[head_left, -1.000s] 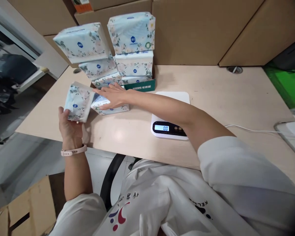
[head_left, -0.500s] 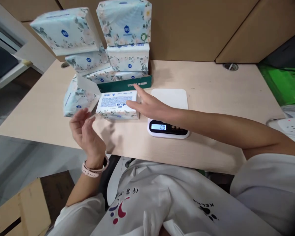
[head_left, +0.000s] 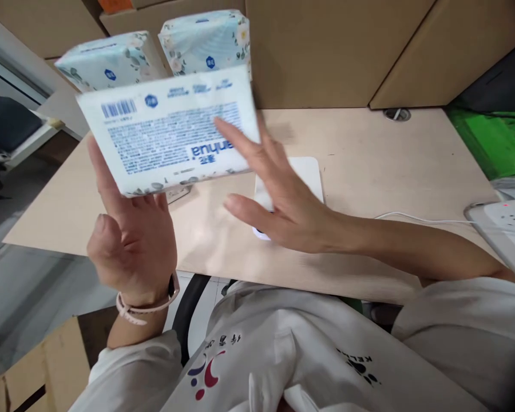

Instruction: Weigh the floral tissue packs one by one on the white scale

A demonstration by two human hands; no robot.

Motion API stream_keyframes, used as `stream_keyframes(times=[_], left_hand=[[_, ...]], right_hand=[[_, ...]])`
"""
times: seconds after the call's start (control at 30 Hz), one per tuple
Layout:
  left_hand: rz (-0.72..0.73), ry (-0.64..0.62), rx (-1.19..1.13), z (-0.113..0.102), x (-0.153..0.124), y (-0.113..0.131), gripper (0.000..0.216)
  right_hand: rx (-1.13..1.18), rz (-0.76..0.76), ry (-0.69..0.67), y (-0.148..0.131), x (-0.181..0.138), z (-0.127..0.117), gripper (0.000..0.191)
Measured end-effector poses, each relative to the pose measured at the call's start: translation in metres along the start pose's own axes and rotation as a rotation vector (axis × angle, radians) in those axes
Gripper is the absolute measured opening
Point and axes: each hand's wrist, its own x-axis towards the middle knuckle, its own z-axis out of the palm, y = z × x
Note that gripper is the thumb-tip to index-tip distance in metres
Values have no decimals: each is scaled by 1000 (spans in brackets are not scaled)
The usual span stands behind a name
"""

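Observation:
A white tissue pack (head_left: 171, 137), its printed underside with barcode facing me, is raised above the table between my hands. My left hand (head_left: 133, 246) supports its lower left edge, with fingers going behind it and the thumb standing apart. At the right end, my right hand (head_left: 283, 189) has a finger across the printed face and others behind the edge; its thumb sticks out below. Under my right hand lies a white kitchen scale (head_left: 309, 171), its display mostly hidden. Behind the raised pack, two floral tissue packs (head_left: 111, 63) (head_left: 208, 43) show their upper parts.
Large cardboard boxes (head_left: 326, 51) line the table's back edge. A white power strip (head_left: 510, 220) with a thin cable (head_left: 420, 217) lies at the right, near green plastic packaging (head_left: 476, 143). An open carton (head_left: 55, 360) stands on the floor at lower left.
The tissue pack has been lifted off the table and tilted toward me. My left hand has moved up under it, and my right hand has come to its right end.

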Motion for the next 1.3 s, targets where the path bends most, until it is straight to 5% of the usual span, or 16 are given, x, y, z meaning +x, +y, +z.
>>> stream_keyframes(times=[0.07,0.2,0.3,0.47,0.83,1.13,1.3], left_hand=[[28,-131,-46,6,12,-4,39],[13,-547,-134,14,35,-41,71],[-56,-691,-166,21,40,-72,78],[-166,-708,-146,26,34,-101,74],[-336,-584,-224,24,27,-136,75],[-387,-422,-179,2,23,-150,72],[-386,-370,-140,2,24,-148,71]], right_hand=[[-114,-9,98,-2,-22,-21,70],[-263,28,242,11,-68,-45,66],[-207,176,257,27,-90,-49,66],[-17,386,257,56,-95,-45,65],[14,440,229,83,-94,-42,63],[-121,258,766,122,-129,-18,62],[-175,191,740,138,-137,-26,73]])
